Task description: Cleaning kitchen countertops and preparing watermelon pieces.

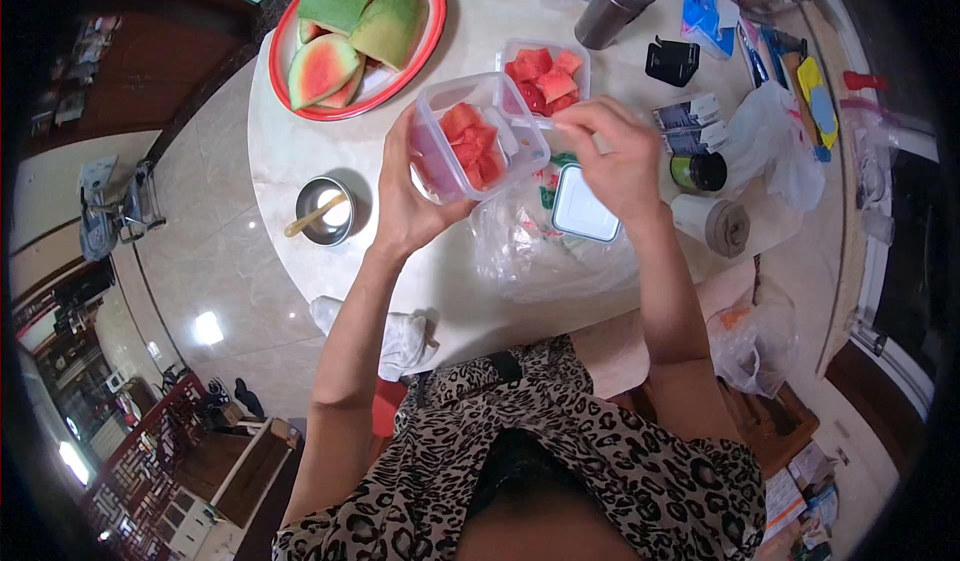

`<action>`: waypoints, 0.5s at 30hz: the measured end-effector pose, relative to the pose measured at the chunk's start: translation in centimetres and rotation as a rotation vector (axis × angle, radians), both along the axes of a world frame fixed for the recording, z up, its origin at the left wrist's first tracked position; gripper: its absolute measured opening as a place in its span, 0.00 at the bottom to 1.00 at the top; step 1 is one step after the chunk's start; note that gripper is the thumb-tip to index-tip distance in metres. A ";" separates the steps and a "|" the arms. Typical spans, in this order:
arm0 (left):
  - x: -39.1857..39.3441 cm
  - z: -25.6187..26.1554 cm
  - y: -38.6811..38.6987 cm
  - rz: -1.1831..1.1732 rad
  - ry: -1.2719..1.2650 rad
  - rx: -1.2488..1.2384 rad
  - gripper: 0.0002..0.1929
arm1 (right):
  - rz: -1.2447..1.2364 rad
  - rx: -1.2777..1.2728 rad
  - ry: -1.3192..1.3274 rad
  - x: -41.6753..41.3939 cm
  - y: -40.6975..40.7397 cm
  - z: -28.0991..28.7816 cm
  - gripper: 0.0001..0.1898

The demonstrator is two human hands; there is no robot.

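My left hand (409, 205) holds a clear plastic container (439, 160) tilted above the table, with chunks of red watermelon (474, 148) inside. Behind it a second clear container (583, 52) also holds watermelon chunks (556, 82). My right hand (615, 148) is at that container's near right corner, fingers bent and thumb close to the fingertips; whether it grips anything is unclear. Below my right hand lies a rectangular lid or box (586, 205) with a blue-grey rim, on a crumpled clear plastic bag (525, 253).
A red-rimmed tray (439, 17) of watermelon rinds (386, 28) stands back left; a metal bowl (301, 212) with a wooden-looking handle across it stands left. A dark tumbler (615, 6), a black-lidded jar (697, 172), a white cup (709, 223) and plastic bags (776, 141) stand right. A white cloth (405, 340) lies at the near edge.
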State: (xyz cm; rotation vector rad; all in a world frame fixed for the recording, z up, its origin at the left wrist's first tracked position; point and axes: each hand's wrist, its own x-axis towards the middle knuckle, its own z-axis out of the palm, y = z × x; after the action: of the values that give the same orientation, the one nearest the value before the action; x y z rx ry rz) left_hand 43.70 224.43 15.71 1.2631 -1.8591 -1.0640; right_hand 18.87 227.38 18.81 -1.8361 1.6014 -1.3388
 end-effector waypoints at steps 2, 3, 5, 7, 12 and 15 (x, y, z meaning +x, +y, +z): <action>0.0 0.2 0.1 -0.020 -0.008 -0.052 0.57 | 0.032 0.010 0.025 0.7 0.0 -0.9 0.05; 0.0 0.3 0.0 -0.022 -0.011 -0.052 0.57 | 0.069 0.017 0.051 1.0 -0.2 -1.3 0.06; -0.2 0.8 0.1 -0.037 0.018 -0.036 0.56 | 0.070 0.001 0.061 1.4 -0.6 -1.6 0.05; -0.4 1.1 0.1 -0.054 0.030 -0.018 0.56 | 0.094 -0.012 0.126 1.7 -0.9 -1.9 0.05; -0.5 1.1 0.4 -0.070 0.014 0.041 0.56 | 0.151 0.001 0.165 2.9 -1.5 -3.6 0.05; -0.1 0.6 0.6 -0.089 0.020 0.017 0.56 | 0.220 0.026 0.166 3.0 -1.6 -4.8 0.05</action>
State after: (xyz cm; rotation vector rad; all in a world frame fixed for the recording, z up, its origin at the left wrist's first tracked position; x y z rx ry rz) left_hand 43.58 225.05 16.30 1.1844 -1.9107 -1.1376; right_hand 21.84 225.78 14.03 -2.0844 1.4345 -1.0903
